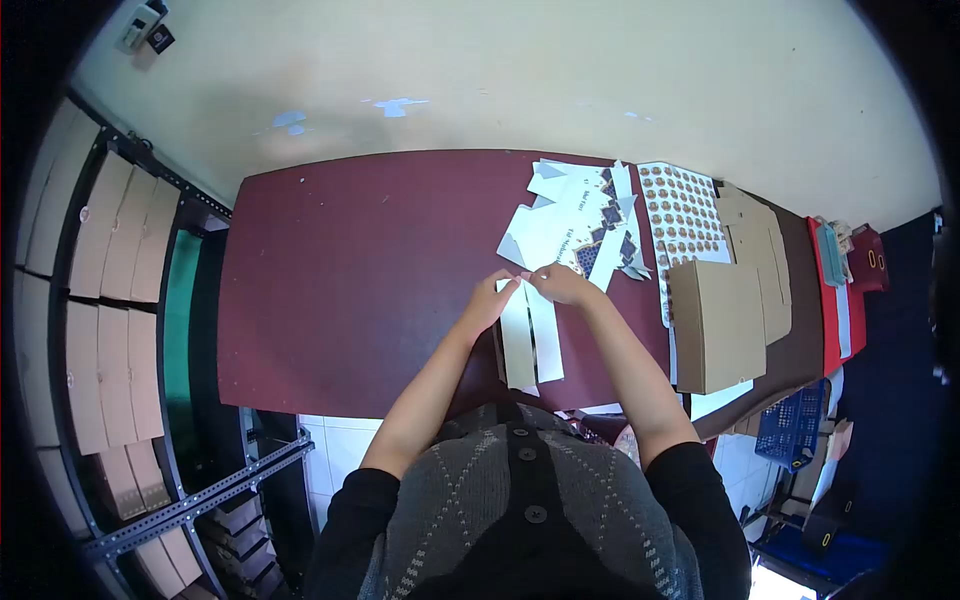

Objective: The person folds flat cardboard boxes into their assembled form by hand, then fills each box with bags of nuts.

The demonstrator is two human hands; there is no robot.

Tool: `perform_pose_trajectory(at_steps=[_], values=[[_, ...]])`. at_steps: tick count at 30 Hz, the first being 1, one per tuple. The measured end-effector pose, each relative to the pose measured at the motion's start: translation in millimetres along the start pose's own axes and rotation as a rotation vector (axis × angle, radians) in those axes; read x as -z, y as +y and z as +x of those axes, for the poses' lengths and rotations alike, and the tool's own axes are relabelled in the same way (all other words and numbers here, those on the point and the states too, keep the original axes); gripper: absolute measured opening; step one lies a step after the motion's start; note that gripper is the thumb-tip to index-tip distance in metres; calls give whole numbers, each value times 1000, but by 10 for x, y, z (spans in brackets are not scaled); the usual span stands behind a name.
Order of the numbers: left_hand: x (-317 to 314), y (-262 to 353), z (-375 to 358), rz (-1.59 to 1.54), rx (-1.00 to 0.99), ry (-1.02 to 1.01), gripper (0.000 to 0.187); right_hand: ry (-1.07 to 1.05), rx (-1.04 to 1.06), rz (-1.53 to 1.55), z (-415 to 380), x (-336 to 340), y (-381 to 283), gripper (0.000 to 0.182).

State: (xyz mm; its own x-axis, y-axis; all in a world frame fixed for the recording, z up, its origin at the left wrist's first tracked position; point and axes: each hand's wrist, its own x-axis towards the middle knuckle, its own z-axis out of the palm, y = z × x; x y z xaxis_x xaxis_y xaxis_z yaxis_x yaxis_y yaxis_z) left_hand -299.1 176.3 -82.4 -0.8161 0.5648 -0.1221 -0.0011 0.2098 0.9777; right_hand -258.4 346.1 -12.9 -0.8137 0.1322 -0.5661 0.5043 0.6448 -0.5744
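Observation:
A long narrow white cardboard box (518, 345) lies at the front edge of the table, pointing away from me. Its two long flaps run side by side with a thin dark gap between them. At its far end, my left hand (490, 300) has its fingers closed on the left corner. My right hand (562, 285) pinches the right corner of that same end, and the two hands nearly touch. Just beyond them lie printed white card sheets (570, 210) with dark blue patterned pieces, loosely overlapping. The fingertips are partly hidden.
A sheet of round brown stickers (682, 210) lies to the right, beside a brown cardboard box (715, 330) and flat brown cardboard (755, 260). The maroon table (360, 280) extends left. A metal shelf with stacked boxes (115, 370) stands at the left; a blue basket (790, 425) sits lower right.

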Motion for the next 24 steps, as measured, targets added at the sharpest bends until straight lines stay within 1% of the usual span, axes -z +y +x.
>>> perform_pose_trajectory(at_steps=[1, 3, 5, 6, 7, 9, 10, 11, 13, 14, 17, 18, 20, 23, 24], values=[[11, -5, -2, 8, 35, -33, 29, -15, -3, -69, 0, 11, -15, 55], [16, -50, 33, 48, 33, -35, 31, -29, 11, -64, -6, 40, -31, 54], [8, -88, 41, 37, -24, -2, 33, -60, 30, -46, -5, 62, -22, 53], [16, -97, 40, 37, -23, 4, 33, 72, 87, 13, 82, -70, 142, 51], [25, -93, 42, 23, -18, -5, 32, 70, 90, 10, 103, -104, 186, 51], [22, -82, 32, 8, -14, -12, 32, 78, 196, 174, 145, -147, 281, 45], [22, -74, 19, 0, -13, -17, 31, 71, 191, 209, 132, -153, 286, 40], [26, -64, 10, -7, -13, -22, 30, 69, 195, 210, 121, -161, 286, 40], [39, -47, 14, -12, 1, -31, 30, 110, 186, 314, 105, -164, 286, 39], [42, -43, 18, -20, 16, -44, 29, 74, 202, 414, 97, -148, 294, 38], [62, 3, -2, -52, 61, -59, 29, 89, 223, 430, 10, -98, 256, 37], [66, 24, -7, -49, 60, -60, 29, 90, 224, 432, -2, -83, 250, 37], [69, 31, -11, -79, 20, -64, 28, 13, 195, 401, -4, -57, 272, 35], [66, 2, -17, -158, 20, -31, 25, 17, 230, 360, 42, -112, 310, 35], [60, -14, -11, -158, 20, -30, 25, 26, 208, 411, 71, -145, 321, 42]])
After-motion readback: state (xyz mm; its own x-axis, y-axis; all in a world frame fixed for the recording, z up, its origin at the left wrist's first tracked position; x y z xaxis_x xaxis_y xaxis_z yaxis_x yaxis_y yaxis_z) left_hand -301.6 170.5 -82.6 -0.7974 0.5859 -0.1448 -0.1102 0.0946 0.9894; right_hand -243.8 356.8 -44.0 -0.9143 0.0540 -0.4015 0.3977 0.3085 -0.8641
